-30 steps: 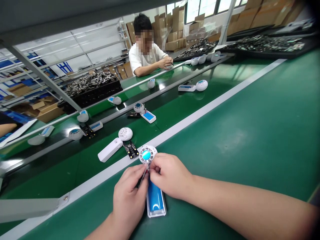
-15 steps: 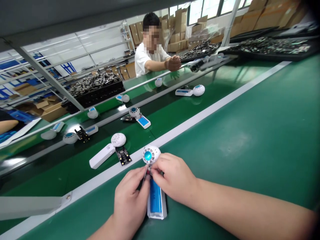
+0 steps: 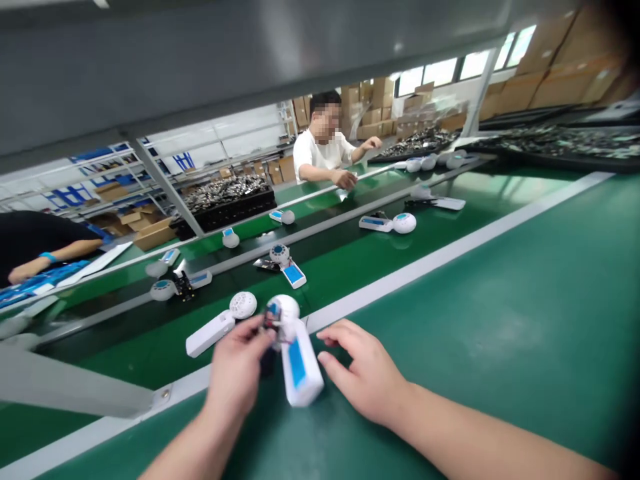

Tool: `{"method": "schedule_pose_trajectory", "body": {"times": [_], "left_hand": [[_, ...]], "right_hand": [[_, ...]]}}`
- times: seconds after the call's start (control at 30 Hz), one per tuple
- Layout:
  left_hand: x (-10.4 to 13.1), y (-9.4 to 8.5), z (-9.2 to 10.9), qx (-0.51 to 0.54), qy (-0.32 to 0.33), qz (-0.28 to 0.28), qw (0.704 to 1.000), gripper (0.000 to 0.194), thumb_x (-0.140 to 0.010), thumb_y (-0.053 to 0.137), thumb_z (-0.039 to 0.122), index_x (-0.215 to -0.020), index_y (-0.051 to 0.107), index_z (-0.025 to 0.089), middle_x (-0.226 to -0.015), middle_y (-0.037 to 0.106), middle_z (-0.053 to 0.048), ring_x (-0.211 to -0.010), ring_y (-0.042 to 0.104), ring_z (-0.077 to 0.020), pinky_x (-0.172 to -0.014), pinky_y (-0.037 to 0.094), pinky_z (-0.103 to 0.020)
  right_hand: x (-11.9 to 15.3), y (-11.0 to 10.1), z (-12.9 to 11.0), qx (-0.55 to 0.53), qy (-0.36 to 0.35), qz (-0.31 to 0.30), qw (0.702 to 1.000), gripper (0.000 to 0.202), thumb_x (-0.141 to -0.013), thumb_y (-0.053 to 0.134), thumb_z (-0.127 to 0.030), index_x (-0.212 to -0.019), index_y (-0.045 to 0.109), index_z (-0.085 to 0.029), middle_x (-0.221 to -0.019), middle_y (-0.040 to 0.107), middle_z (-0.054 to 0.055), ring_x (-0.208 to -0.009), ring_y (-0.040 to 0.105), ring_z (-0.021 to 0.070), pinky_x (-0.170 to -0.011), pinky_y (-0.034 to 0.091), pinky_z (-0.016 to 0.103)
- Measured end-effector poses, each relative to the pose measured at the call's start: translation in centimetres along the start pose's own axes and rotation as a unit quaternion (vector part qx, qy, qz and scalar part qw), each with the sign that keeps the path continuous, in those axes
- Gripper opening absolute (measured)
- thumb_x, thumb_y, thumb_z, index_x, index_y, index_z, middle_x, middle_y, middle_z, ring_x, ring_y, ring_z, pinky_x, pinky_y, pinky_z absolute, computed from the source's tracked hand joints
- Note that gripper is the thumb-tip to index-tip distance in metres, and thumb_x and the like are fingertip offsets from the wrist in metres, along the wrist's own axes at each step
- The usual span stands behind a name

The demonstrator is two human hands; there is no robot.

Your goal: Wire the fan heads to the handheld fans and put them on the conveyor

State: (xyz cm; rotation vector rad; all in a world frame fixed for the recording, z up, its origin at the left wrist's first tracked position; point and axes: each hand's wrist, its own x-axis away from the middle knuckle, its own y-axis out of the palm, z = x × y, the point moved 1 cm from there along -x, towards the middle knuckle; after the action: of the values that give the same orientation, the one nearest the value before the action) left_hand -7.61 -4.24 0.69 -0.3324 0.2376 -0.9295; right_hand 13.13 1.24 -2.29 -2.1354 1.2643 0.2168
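My left hand [image 3: 237, 367] pinches a small dark circuit board [image 3: 271, 320], blurred by motion, at the neck of a white handheld fan [image 3: 305, 373]. The fan's handle shows a blue panel and points toward me, with the round head at the far end. Thin wires seem to run between board and fan. To the right of the fan, my right hand [image 3: 363, 370] is apart from it, thumb and fingers spread with nothing between them. Just beyond my left hand, another white fan [image 3: 213, 333] lies on the green belt.
Several more fan units, such as one with a blue handle panel [image 3: 293, 273], lie along the conveyor belt [image 3: 340, 260]. A metal rail [image 3: 390, 283] edges the green bench. Across the belt a co-worker [image 3: 323, 150] handles parts; a grey post [image 3: 75, 380] stands at left.
My right hand has let go and moved right. The fan has been lifted and turned with the board in my left hand. The view has tilted upward.
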Motion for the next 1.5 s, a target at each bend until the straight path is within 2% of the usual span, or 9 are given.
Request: {"method": "schedule_pose_trajectory", "body": {"times": [0.17, 0.27, 0.43, 0.63, 0.97, 1.13, 1.33, 1.43, 1.5], "left_hand": [[-7.4, -7.7, 0.3, -0.107, 0.011, 0.157, 0.982, 0.060, -0.085, 0.053, 0.036, -0.141, 0.044, 0.015, -0.143, 0.051, -0.016, -0.127, 0.053, -0.0320, -0.098, 0.048, -0.043], [-8.5, -10.5, -1.1, -0.205, 0.005, 0.103, 0.973, 0.070, -0.057, 0.080, 0.038, -0.123, 0.062, 0.018, -0.139, 0.055, -0.016, -0.137, 0.037, -0.0431, -0.109, 0.033, -0.050], [-8.0, -11.6, -3.7, -0.286, -0.046, -0.024, 0.957, 0.062, -0.037, 0.087, 0.033, -0.095, 0.070, 0.017, -0.106, 0.072, -0.018, -0.110, 0.058, -0.0491, -0.095, 0.041, -0.054], [-5.5, -9.5, -1.7, -0.190, -0.056, -0.073, 0.977, 0.061, -0.068, 0.069, 0.054, -0.114, 0.060, 0.015, -0.107, 0.072, -0.013, -0.100, 0.066, -0.0336, -0.085, 0.049, -0.040], [3.2, 2.5, 0.8, -0.016, -0.140, -0.222, 0.965, 0.039, -0.085, 0.050, 0.050, -0.081, 0.066, 0.014, -0.064, 0.064, -0.003, -0.054, 0.054, -0.0145, -0.053, 0.038, -0.023], [3.5, 1.5, 0.4, -0.218, -0.014, -0.203, 0.955, 0.037, -0.087, 0.048, 0.050, -0.088, 0.070, 0.020, -0.088, 0.072, -0.009, -0.081, 0.065, -0.0247, -0.063, 0.045, -0.027], [5.3, 0.1, -0.7, 0.078, -0.236, -0.224, 0.942, 0.066, -0.086, 0.040, 0.066, -0.133, 0.048, 0.020, -0.084, 0.067, -0.006, -0.068, 0.065, -0.0223, -0.053, 0.050, -0.030], [6.4, 0.3, -1.0, 0.136, -0.242, -0.203, 0.939, 0.069, -0.084, 0.043, 0.068, -0.133, 0.047, 0.020, -0.089, 0.067, -0.006, -0.077, 0.067, -0.0235, -0.066, 0.054, -0.034], [6.9, 0.5, -1.1, 0.066, -0.188, -0.213, 0.956, 0.076, -0.072, 0.066, 0.060, -0.134, 0.047, 0.022, -0.097, 0.068, -0.008, -0.086, 0.067, -0.0259, -0.075, 0.054, -0.035]], "right_hand": [[0.0, -0.3, 0.9, 0.010, 0.028, -0.004, 1.000, 0.022, -0.086, 0.057, -0.019, -0.107, 0.063, -0.019, -0.098, 0.064, 0.005, -0.088, 0.062, 0.0191, -0.078, 0.053, 0.034], [0.2, -0.1, 0.8, 0.013, 0.025, -0.031, 0.999, 0.021, -0.085, 0.056, -0.017, -0.104, 0.064, -0.019, -0.099, 0.064, 0.005, -0.085, 0.063, 0.0185, -0.075, 0.053, 0.034], [0.2, 0.1, 0.5, 0.018, 0.039, -0.065, 0.997, 0.020, -0.084, 0.057, -0.017, -0.102, 0.065, -0.020, -0.098, 0.064, 0.004, -0.076, 0.062, 0.0167, -0.068, 0.052, 0.032], [-0.3, -0.3, 0.7, -0.007, 0.083, -0.060, 0.995, 0.016, -0.084, 0.057, -0.018, -0.095, 0.067, -0.020, -0.093, 0.066, 0.004, -0.078, 0.063, 0.0168, -0.071, 0.052, 0.032], [-1.0, -0.6, 1.2, -0.169, 0.215, -0.067, 0.960, 0.022, -0.082, 0.053, -0.018, -0.096, 0.069, -0.017, -0.088, 0.072, 0.005, -0.079, 0.066, 0.0172, -0.073, 0.053, 0.029], [-0.6, 0.3, 0.3, -0.313, 0.376, -0.130, 0.863, 0.010, -0.072, 0.063, -0.022, -0.079, 0.065, -0.015, -0.059, 0.063, -0.001, -0.042, 0.052, 0.0104, -0.038, 0.039, 0.020], [0.7, 1.1, -1.9, -0.444, 0.263, -0.301, 0.802, 0.030, -0.073, 0.072, -0.039, -0.087, 0.069, -0.012, -0.077, 0.068, 0.004, -0.053, 0.060, 0.0089, -0.051, 0.050, 0.021], [0.9, 1.2, -2.1, -0.432, 0.304, -0.284, 0.800, 0.040, -0.073, 0.072, -0.039, -0.103, 0.069, -0.015, -0.086, 0.069, 0.005, -0.052, 0.061, 0.0106, -0.046, 0.049, 0.023], [0.6, 0.9, -1.7, -0.356, 0.326, -0.208, 0.850, 0.030, -0.075, 0.069, -0.034, -0.098, 0.069, -0.015, -0.077, 0.069, 0.003, -0.049, 0.058, 0.0110, -0.044, 0.046, 0.023]]}}
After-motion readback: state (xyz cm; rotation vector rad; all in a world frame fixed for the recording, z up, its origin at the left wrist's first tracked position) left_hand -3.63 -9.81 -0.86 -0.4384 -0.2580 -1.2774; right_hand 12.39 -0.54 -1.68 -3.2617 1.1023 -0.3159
